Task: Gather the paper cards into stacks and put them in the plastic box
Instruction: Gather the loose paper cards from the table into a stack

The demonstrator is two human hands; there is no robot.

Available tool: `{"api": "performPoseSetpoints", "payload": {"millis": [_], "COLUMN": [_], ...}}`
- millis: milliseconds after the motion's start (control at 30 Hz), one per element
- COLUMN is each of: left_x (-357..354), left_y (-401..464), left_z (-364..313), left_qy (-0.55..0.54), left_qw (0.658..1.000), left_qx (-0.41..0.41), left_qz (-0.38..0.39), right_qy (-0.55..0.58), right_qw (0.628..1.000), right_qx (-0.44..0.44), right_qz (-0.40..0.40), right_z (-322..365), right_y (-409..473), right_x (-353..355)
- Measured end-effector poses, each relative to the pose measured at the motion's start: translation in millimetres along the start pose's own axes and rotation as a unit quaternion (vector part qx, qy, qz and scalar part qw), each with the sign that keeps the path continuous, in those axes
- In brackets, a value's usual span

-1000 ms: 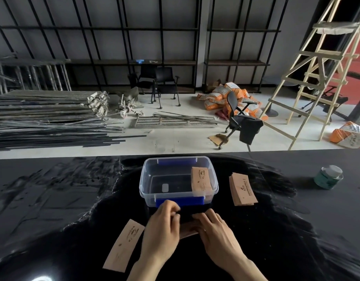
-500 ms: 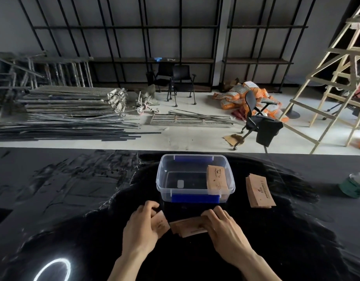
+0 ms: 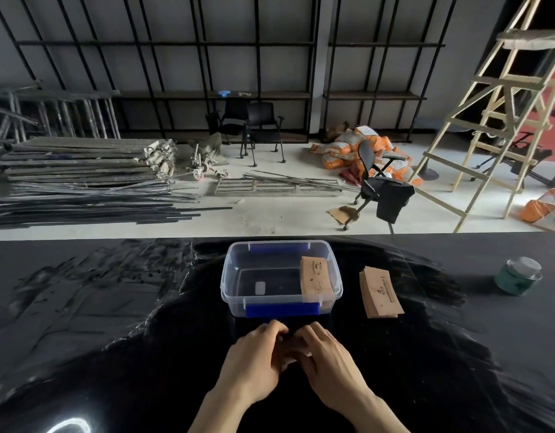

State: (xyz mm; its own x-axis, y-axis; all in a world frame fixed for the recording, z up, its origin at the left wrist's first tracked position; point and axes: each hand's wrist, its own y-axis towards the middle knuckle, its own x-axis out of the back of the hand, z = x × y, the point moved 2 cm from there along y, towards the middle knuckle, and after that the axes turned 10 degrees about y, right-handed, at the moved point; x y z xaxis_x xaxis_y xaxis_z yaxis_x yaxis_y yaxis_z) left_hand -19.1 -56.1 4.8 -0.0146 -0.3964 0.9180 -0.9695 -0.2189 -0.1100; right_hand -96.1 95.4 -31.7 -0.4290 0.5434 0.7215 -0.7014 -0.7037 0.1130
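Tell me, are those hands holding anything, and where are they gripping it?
Both hands, left hand and right hand, press a small bunch of paper cards between them, gripping its two ends.

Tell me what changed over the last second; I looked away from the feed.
The left hand brought a loose card from the left in to the right hand; both hands now close together over the gathered cards. The box, the cards inside it and the stack beside it stayed put.
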Motion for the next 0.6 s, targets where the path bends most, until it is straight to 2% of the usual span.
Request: {"api": "performPoseSetpoints", "payload": {"millis": [100, 200, 233, 300, 367, 500, 600], "left_x": [1, -6, -9, -15, -24, -40, -46], "left_y": [1, 10, 14, 25, 35, 57, 79], "left_z": [-6, -18, -25, -46, -71, -120, -144], "left_qy": [0.031, -0.076, -0.127, -0.218, -0.283, -0.363, -0.338], "left_qw": [0.999, 0.997, 0.991, 0.974, 0.955, 0.921, 0.928], "left_qx": [0.005, 0.024, 0.031, 0.053, 0.092, 0.137, 0.153], "left_qz": [-0.012, -0.017, -0.020, -0.019, 0.002, 0.033, 0.037], "right_qy": [0.037, 0.176, 0.250, 0.405, 0.499, 0.555, 0.508], "right_qw": [0.999, 0.972, 0.944, 0.862, 0.804, 0.751, 0.760], "right_qx": [-0.016, -0.083, -0.139, -0.247, -0.274, -0.266, -0.274], "right_qz": [-0.032, -0.135, -0.164, -0.180, -0.171, -0.240, -0.300], "right_z": [-7, -21, -26, -38, -45, -59, -79], "right_y": [-3, -13, -18, -26, -33, -42, -38], "right_x": [4, 18, 25, 37, 48, 76, 102]}}
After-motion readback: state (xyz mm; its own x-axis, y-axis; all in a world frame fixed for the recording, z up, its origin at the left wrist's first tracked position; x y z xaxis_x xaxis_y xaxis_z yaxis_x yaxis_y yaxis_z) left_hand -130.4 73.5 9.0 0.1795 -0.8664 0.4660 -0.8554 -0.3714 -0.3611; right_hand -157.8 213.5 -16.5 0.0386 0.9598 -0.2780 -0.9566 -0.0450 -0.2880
